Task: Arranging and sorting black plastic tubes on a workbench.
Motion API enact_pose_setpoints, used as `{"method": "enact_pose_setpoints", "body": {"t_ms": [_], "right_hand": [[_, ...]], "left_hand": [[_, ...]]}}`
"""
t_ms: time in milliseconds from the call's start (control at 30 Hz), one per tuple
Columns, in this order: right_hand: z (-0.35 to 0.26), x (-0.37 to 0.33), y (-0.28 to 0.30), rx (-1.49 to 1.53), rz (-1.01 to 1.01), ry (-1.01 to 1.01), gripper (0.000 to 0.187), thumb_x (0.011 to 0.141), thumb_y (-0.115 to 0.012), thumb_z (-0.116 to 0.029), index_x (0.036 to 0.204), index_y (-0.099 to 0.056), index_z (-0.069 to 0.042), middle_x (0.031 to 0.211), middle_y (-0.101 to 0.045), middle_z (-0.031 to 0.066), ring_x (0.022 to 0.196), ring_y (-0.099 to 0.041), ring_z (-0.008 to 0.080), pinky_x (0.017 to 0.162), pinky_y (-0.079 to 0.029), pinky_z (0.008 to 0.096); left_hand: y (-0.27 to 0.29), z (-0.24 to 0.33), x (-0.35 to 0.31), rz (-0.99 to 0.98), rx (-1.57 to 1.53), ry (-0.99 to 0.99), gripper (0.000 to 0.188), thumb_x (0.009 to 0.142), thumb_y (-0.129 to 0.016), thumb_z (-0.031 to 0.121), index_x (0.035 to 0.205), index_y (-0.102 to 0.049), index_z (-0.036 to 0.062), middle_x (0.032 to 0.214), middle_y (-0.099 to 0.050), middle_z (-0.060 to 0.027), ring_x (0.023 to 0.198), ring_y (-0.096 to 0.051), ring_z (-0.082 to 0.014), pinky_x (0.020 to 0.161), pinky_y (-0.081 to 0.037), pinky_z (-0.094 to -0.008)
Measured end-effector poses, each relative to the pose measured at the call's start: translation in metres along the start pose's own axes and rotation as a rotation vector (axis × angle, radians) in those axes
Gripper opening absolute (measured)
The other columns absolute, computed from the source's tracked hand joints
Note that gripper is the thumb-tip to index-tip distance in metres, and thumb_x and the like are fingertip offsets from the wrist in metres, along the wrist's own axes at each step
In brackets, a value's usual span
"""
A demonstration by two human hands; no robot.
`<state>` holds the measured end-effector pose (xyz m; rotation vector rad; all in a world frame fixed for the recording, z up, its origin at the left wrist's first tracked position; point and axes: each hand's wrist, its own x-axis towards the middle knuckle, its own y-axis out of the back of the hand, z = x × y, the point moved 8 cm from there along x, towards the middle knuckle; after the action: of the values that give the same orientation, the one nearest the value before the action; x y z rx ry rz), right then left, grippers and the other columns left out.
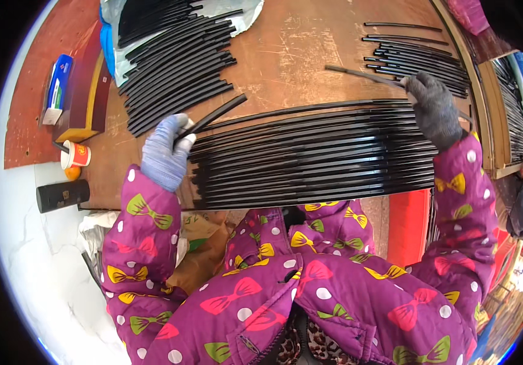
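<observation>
Work Position: Two-Handed Hold

Left hand [165,153]: pale glove, fingers closed around the lower end of a short black tube [222,112]. The tube is tilted, its free end pointing up and to the right, above the table [292,64].

Right hand [435,112]: dark grey glove, gripping one end of a thin dark rod [362,74]. The free end of the rod points left, beyond the far edge of the row of long black rods [310,155].

The long rods lie side by side along the near edge of the table, between the two hands. A pile of short tubes [179,79] lies at the far left; a group of thin rods [417,64] lies at the far right, just beyond the right hand. A paper cup [79,154] stands at the left edge.
</observation>
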<state>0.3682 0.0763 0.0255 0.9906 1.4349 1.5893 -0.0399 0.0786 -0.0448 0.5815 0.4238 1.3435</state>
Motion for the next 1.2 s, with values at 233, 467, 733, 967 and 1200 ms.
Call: {"method": "enact_pose_setpoints", "body": {"t_ms": [233,467,733,967,1200], "right_hand": [[-0.074,-0.02,0.026,0.245,0.137,0.079,0.037,0.071,-0.061,-0.004,0.107,-0.055,-0.01,0.079,-0.05,0.0119,0.071,-0.052,0.0318,0.06,-0.042,0.04],[-0.108,-0.018,0.038,0.374,0.219,0.191,0.038,0.07,-0.061,-0.003,0.107,-0.057,-0.01,0.074,-0.048,0.009,0.068,-0.05,0.0282,0.058,-0.041,0.0382],[-0.116,-0.009,0.042,0.383,0.215,0.257,0.034,0.068,-0.06,0.0,0.1,-0.057,-0.01,0.074,-0.049,0.0078,0.069,-0.051,0.0283,0.06,-0.04,0.0381],[-0.15,0.014,0.034,0.388,0.216,0.238,0.035,0.073,-0.064,-0.018,0.105,-0.054,-0.007,0.082,-0.053,0.008,0.078,-0.052,0.0264,0.072,-0.04,0.0376],[-0.052,-0.023,0.042,0.201,0.525,-0.066,0.032,0.082,-0.059,-0.02,0.11,-0.054,-0.003,0.077,-0.054,0.0102,0.072,-0.054,0.0224,0.065,-0.043,0.0332]], "left_hand": [[-0.004,0.03,-0.007,-0.129,0.047,0.027,0.019,0.077,-0.062,0.001,0.096,-0.061,-0.0009,0.085,-0.06,-0.0062,0.078,-0.057,-0.0107,0.071,-0.046,-0.023],[0.004,0.053,-0.019,-0.155,0.034,-0.043,0.019,0.075,-0.062,0.0,0.094,-0.063,-0.0013,0.083,-0.059,-0.009,0.078,-0.058,-0.0173,0.07,-0.045,-0.0262],[-0.002,0.103,-0.026,-0.042,0.374,-0.359,0.023,0.067,-0.067,0.006,0.089,-0.062,0.004,0.085,-0.059,-0.0125,0.076,-0.059,-0.0286,0.066,-0.049,-0.0353],[-0.019,0.1,-0.03,-0.056,0.385,-0.432,0.028,0.07,-0.065,0.004,0.096,-0.054,0.0062,0.079,-0.061,-0.0099,0.071,-0.061,-0.0285,0.065,-0.048,-0.0356],[-0.016,0.064,-0.031,-0.239,0.11,0.002,0.024,0.073,-0.062,-0.002,0.096,-0.057,-0.0001,0.08,-0.063,-0.0094,0.077,-0.062,-0.017,0.07,-0.048,-0.0276]]}}
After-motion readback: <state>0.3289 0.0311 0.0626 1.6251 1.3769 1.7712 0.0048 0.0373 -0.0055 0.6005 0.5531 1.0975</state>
